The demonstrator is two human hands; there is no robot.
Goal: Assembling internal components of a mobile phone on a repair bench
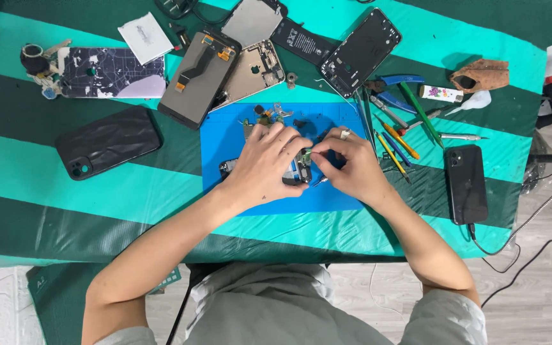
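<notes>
A glossy black phone (108, 141) lies face down at the left on the striped green cloth (27, 185). On the smooth blue mat (225, 140) the left hand (264, 163) and right hand (351, 167) are close together, fingers pinched on a small dark circuit part (303, 167). Right of them are slim coloured tools (396, 142), then a second black phone (466, 183) with its cable.

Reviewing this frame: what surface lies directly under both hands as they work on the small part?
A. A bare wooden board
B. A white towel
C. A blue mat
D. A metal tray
C: the left hand and right hand meet over a small dark part that sits on a blue mat, which lies on the green striped table cover.
</notes>
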